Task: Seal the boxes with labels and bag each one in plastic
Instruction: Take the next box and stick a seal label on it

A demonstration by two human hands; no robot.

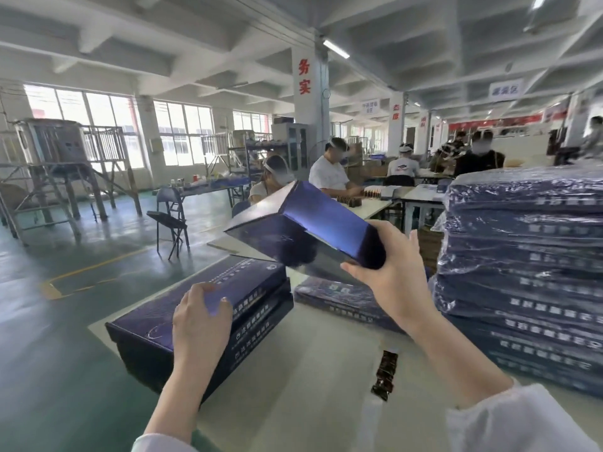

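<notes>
Blue box (pixel 313 223) tilted aloft, right hand (pixel 394 282) fingers clamped round its end, left hand (pixel 202 318) apparently curled over stacked box (pixel 248 282)

We record a factory packing hall, green painted floor (pixel 65 256), seated workers (pixel 328 174) at long white tables (pixel 421 195), stacked plastic-wrapped dark blue boxes (pixel 522 256).

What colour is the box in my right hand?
Glossy dark blue-purple, seen in the head view: the box held by the right hand.

Dark blue lifted box (pixel 303 230) tilted in air, unbagged; two-box stack (pixel 248 288) lies flat at left; single box (pixel 336 298) flat between the stacks. Bagged stack (pixel 522 256) stands tall at right, plastic glossy.
</notes>
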